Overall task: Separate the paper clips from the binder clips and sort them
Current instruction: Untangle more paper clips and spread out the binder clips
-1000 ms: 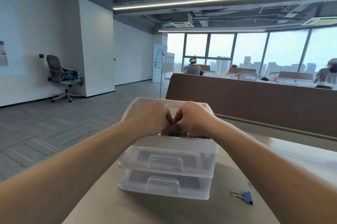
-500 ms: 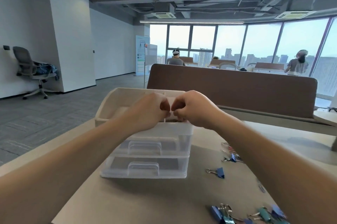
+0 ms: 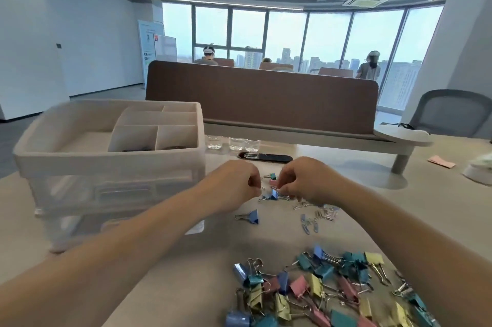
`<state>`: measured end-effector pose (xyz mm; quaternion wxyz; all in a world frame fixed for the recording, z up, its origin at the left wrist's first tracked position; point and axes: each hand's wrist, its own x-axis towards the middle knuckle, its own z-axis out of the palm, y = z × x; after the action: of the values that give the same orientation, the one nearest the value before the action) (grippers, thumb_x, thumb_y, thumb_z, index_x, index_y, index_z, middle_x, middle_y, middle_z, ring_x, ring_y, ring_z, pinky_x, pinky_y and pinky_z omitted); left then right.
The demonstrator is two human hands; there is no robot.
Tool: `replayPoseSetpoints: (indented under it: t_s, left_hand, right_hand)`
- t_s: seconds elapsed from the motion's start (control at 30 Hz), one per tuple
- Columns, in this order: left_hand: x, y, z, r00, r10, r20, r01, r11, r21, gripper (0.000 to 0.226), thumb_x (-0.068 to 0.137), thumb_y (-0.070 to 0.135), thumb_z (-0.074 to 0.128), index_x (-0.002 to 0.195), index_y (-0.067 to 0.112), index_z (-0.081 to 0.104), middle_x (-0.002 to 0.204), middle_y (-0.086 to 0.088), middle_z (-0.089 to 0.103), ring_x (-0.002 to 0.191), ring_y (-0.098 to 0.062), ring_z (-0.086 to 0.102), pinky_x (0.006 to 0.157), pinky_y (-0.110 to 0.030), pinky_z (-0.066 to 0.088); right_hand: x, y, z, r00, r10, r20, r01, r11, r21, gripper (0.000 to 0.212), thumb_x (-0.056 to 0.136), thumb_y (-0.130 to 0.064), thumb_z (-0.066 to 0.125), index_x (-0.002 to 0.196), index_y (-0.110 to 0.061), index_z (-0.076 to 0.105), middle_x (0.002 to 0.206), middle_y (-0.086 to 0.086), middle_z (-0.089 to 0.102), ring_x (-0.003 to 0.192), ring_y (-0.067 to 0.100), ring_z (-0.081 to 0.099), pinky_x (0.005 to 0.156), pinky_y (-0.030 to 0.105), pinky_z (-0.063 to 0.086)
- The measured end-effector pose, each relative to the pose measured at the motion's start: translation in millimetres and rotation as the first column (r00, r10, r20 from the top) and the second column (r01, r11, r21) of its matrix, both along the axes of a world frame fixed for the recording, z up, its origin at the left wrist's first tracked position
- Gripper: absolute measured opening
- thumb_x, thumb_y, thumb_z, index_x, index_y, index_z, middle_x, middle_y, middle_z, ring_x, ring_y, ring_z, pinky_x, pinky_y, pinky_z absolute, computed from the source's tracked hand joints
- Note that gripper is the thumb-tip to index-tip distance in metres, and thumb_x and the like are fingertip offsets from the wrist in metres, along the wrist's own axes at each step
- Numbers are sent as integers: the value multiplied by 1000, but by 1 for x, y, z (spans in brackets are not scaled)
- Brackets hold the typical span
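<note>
**A:** Where is the piece in hand?

**B:** A blue binder clip (image 3: 273, 195) lies on the tabletop (image 3: 186, 273), between the two hands. It sits in a small knot with a pink clip (image 3: 273, 182) and a teal clip (image 3: 272, 175) just behind it. Its wire handles splay to either side, so its long axis runs across the view.

**A:** Which hand is nearer?

**B:** The right hand (image 3: 306, 183). Its grip is curled down and looks pinched on the clip's right-side handle. The left hand (image 3: 234, 185) is just beside the clip on the other side, thumb and forefinger drawn together. I cannot tell whether that grip holds anything.

**A:** And the coming move?

**B:** I judge a lift, then a carry leftward to the organiser (image 3: 106, 164). Its divided compartments stand well to the left, on top of two drawers. The left hand sits between the clip and the organiser, so it would have to give way or take the clip over.

**A:** What else lies around?

**B:** A lone blue clip (image 3: 252, 217) lies nearer the person. Paper clips (image 3: 310, 224) are scattered just right of it, below the right wrist. A big heap of coloured binder clips (image 3: 332, 292) lies at the near edge. Beyond the hands stand three glasses (image 3: 214, 141) and a dark tray (image 3: 274, 158), clear of a leftward carry.
</note>
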<state>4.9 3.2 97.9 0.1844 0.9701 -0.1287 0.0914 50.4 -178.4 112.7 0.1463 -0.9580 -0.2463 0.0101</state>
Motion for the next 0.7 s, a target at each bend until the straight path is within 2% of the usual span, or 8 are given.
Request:
replayPoseSetpoints:
  t_s: [0.07, 0.2, 0.3, 0.4, 0.5, 0.57, 0.63, 0.7]
  left_hand:
    - [13, -15, -14, 999, -10, -36, 10, 1000, 9, 5, 92, 28, 62, 92, 23, 65, 97, 5, 65, 90, -13, 59, 80, -27, 50]
    - [37, -42, -37, 993, -71, -97, 77, 996, 53, 22, 93, 29, 62, 111, 19, 68, 111, 2, 65, 94, -5, 53, 82, -24, 46]
    - [57, -63, -54, 976, -96, -194, 113, 990, 79, 33, 92, 29, 63, 123, 17, 64, 115, 1, 64, 99, -11, 56, 80, -23, 43]
    - [75, -82, -72, 950, -101, -295, 129, 989, 78, 43, 91, 29, 63, 132, 17, 57, 110, 4, 63, 95, -14, 57, 82, -27, 46]
    - [85, -94, -86, 941, -118, -317, 153, 984, 90, 45, 85, 36, 68, 126, 20, 58, 115, 0, 64, 95, -16, 57, 86, -33, 49]
    - [90, -98, -92, 940, -130, -317, 163, 983, 81, 51, 80, 40, 74, 125, 21, 59, 121, -4, 63, 105, -21, 59, 85, -32, 48]
    - [95, -100, -96, 935, -151, -320, 179, 982, 61, 61, 78, 42, 76, 131, 20, 57, 124, -3, 62, 110, -21, 59, 82, -30, 44]
    - [100, -101, -99, 934, -179, -310, 202, 978, 44, 53, 77, 42, 76, 125, 24, 62, 113, 0, 66, 102, -20, 60, 75, -28, 41]
  right_hand:
    - [8, -18, -15, 999, -38, -32, 37, 999, -15, 5, 90, -18, 68, 91, -18, 73, 76, -6, 69, 66, 9, 65, 67, 24, 55]
    - [21, -54, -43, 992, -95, -78, 91, 994, -61, 8, 90, -16, 69, 95, -12, 74, 71, -8, 64, 58, 4, 58, 57, 16, 42]
    - [27, -77, -58, 983, -130, -130, 116, 987, -112, 12, 90, -17, 70, 98, -10, 74, 85, 3, 73, 61, 7, 59, 55, 15, 42]
    - [31, -90, -70, 972, -174, -156, 152, 978, -146, 13, 90, -18, 70, 97, -8, 75, 90, 4, 73, 71, 11, 59, 62, 22, 45]
    - [36, -93, -82, 967, -190, -170, 170, 977, -127, 18, 89, -19, 69, 91, -2, 75, 88, 10, 73, 64, 11, 54, 59, 22, 45]
    - [38, -93, -89, 964, -213, -157, 197, 974, -112, 23, 88, -21, 68, 81, 0, 72, 75, 13, 69, 57, 13, 48, 53, 24, 39]
    - [40, -92, -94, 967, -229, -112, 216, 970, -113, 30, 86, -26, 66, 62, -8, 62, 56, 6, 52, 50, 17, 41, 49, 27, 34]
    - [42, -91, -95, 969, -234, -76, 224, 967, -121, 41, 85, -32, 67, 52, -14, 50, 50, 0, 41, 45, 17, 37, 46, 27, 31]
